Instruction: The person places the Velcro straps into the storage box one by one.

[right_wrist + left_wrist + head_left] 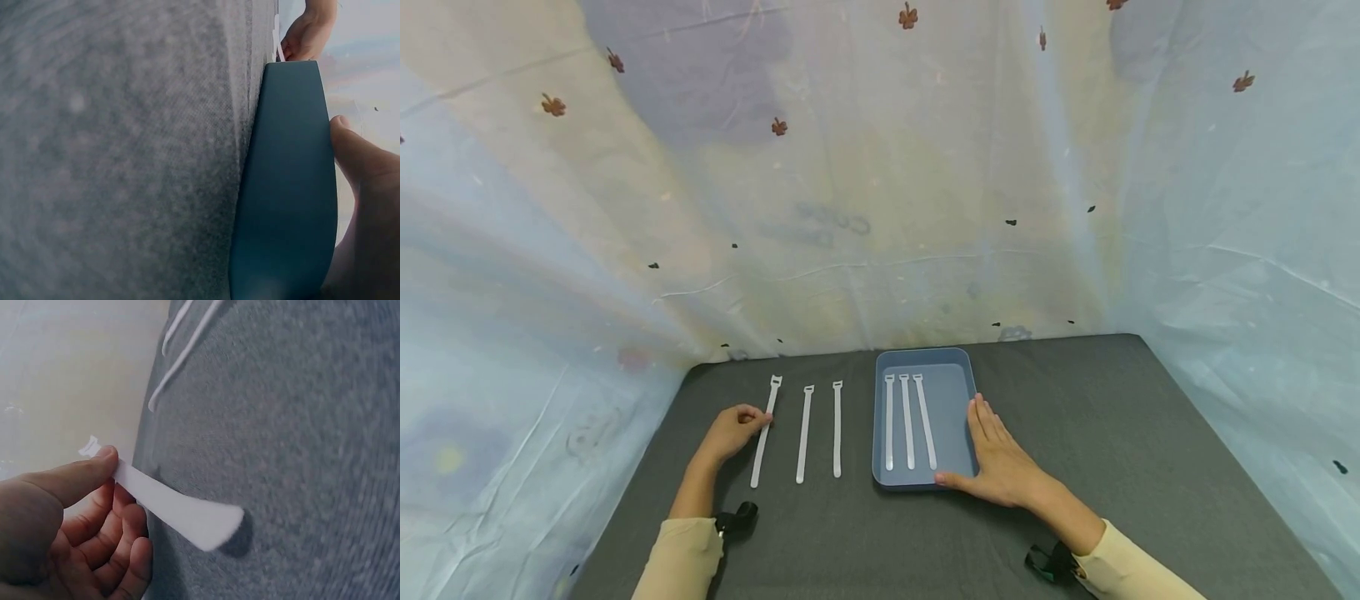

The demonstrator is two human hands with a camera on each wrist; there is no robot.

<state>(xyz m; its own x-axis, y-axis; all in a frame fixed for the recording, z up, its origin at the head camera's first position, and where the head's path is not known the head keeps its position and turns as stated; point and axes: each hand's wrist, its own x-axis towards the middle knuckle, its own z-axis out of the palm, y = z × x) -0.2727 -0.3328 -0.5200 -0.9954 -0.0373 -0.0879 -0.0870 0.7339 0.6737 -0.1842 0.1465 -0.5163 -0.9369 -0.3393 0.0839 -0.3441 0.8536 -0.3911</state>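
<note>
My left hand (730, 433) pinches a white hook-and-loop cable strap (762, 454) between thumb and fingertips, at the left of the table. In the left wrist view the held strap (181, 515) slants down, its slotted head beyond the thumb and its wide tail close over the cloth. My right hand (1003, 469) rests against a blue-grey tray (955, 379), fingers straight along its right side and thumb at its near rim. Inside the tray lie three similar straps (907, 425), side by side. The right wrist view shows the tray's outer wall (287, 175).
Two more white straps, one (805, 433) nearer the left hand and another (837, 429) nearer the tray, lie apart on the dark grey tablecloth (1090, 400). A patterned curtain (865, 208) hangs behind the table and along both sides.
</note>
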